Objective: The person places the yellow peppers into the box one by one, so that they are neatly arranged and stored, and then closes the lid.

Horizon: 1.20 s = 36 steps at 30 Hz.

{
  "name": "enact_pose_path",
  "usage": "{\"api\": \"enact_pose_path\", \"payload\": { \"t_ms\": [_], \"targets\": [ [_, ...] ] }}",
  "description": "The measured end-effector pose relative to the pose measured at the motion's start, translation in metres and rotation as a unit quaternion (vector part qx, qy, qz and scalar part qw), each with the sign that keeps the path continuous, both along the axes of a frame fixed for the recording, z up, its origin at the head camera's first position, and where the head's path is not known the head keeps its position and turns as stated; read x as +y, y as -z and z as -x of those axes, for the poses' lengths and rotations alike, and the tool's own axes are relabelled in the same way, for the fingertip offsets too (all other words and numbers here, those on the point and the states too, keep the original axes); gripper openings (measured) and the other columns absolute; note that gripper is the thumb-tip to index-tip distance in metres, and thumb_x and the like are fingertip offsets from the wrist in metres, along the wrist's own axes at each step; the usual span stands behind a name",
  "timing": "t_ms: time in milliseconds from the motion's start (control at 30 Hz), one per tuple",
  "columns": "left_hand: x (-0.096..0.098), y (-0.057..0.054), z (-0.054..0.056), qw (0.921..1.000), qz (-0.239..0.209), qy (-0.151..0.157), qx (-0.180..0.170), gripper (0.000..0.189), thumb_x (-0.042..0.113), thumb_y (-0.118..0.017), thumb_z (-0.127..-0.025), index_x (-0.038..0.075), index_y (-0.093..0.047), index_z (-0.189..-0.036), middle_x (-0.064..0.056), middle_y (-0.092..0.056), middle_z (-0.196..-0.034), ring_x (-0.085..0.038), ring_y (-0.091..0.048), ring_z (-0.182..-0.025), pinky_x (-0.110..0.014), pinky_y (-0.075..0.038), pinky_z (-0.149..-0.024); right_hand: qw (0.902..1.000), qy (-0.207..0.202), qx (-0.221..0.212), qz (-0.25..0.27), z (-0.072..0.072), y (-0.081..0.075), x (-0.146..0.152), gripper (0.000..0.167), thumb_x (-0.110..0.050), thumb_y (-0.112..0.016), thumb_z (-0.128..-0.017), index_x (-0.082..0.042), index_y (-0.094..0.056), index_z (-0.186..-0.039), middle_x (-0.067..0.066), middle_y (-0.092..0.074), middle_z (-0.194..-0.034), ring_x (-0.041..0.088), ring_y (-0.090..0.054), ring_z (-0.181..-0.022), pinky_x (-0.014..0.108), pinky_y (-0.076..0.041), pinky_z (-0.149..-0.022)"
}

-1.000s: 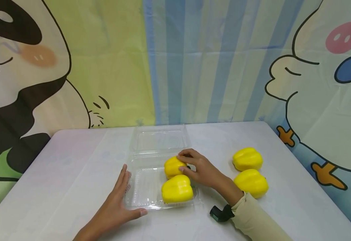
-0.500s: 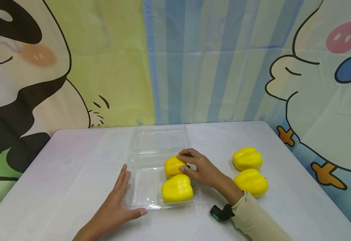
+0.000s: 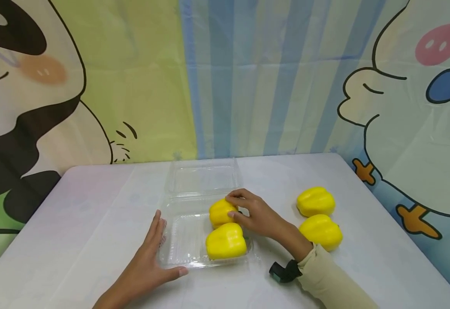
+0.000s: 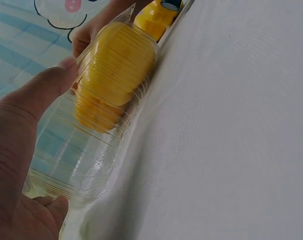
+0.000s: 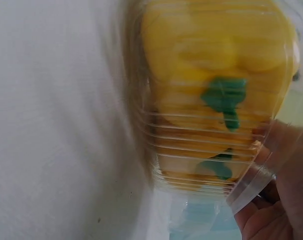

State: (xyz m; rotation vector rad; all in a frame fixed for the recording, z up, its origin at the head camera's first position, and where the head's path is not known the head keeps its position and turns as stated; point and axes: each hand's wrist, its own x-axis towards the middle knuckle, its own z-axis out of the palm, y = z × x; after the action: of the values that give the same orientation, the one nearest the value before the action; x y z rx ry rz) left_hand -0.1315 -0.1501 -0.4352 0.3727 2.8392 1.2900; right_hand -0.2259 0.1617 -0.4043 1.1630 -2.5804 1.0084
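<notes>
In the head view, a clear plastic clamshell box (image 3: 184, 236) lies on the table with its lid folded back. Two yellow bell peppers sit in its right half, the far pepper (image 3: 218, 213) behind the near pepper (image 3: 226, 241). My right hand (image 3: 256, 217) holds the far pepper from its right end, fingers on top and thumb on the near side. At the front left corner my left hand (image 3: 146, 262) spreads round the box, with straight fingers along the left wall. In the left wrist view, its thumb (image 4: 54, 82) touches the rim. Green stems (image 5: 225, 95) show through the wall in the right wrist view.
Two more yellow peppers, a back one (image 3: 315, 201) and a front one (image 3: 321, 232), lie on the table right of the box, close to my right forearm. The flat lid (image 3: 203, 179) extends behind the box. A cartoon-printed curtain (image 3: 248, 86) hangs beyond the table's back edge.
The head view has shifted slightly. Both hands, the box and the peppers keep their places relative to one another.
</notes>
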Motion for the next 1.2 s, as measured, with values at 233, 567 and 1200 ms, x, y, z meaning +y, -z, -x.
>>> {"api": "enact_pose_path", "payload": {
  "t_ms": [233,567,1200],
  "targets": [
    [0.000,-0.001,-0.001,1.0000,0.000,0.000,0.000,0.134,0.057,-0.086,-0.062,0.032,0.007,-0.156,-0.010,-0.009,-0.162,-0.037,-0.045,-0.130,-0.062,-0.029,-0.105,0.9994,0.026,-0.014,-0.015,-0.007,-0.011,0.003,0.044,-0.016,-0.061,-0.098,0.002,-0.053,-0.137,0.012,-0.052,-0.133,0.024,-0.053,-0.121,0.037,-0.045,-0.100],
    [-0.001,-0.001,0.000,1.0000,-0.004,-0.001,-0.004,0.135,0.056,-0.087,-0.062,0.025,0.003,-0.157,-0.003,-0.004,-0.163,-0.036,-0.040,-0.135,-0.062,-0.027,-0.106,0.9993,0.029,-0.003,0.023,-0.013,-0.010,0.021,0.038,-0.009,-0.058,-0.098,0.002,-0.055,-0.135,0.012,-0.055,-0.130,0.025,-0.056,-0.118,0.037,-0.050,-0.093],
    [0.001,-0.004,-0.003,0.9998,-0.004,0.002,-0.018,0.131,0.060,-0.084,-0.063,0.015,-0.005,-0.158,0.002,0.005,-0.163,-0.036,-0.044,-0.132,-0.061,-0.027,-0.106,0.9981,0.016,0.032,0.050,-0.020,-0.015,0.050,0.035,0.001,-0.059,-0.095,-0.003,-0.062,-0.130,0.008,-0.062,-0.122,0.027,-0.062,-0.106,0.033,-0.054,-0.082]
  ]
}}
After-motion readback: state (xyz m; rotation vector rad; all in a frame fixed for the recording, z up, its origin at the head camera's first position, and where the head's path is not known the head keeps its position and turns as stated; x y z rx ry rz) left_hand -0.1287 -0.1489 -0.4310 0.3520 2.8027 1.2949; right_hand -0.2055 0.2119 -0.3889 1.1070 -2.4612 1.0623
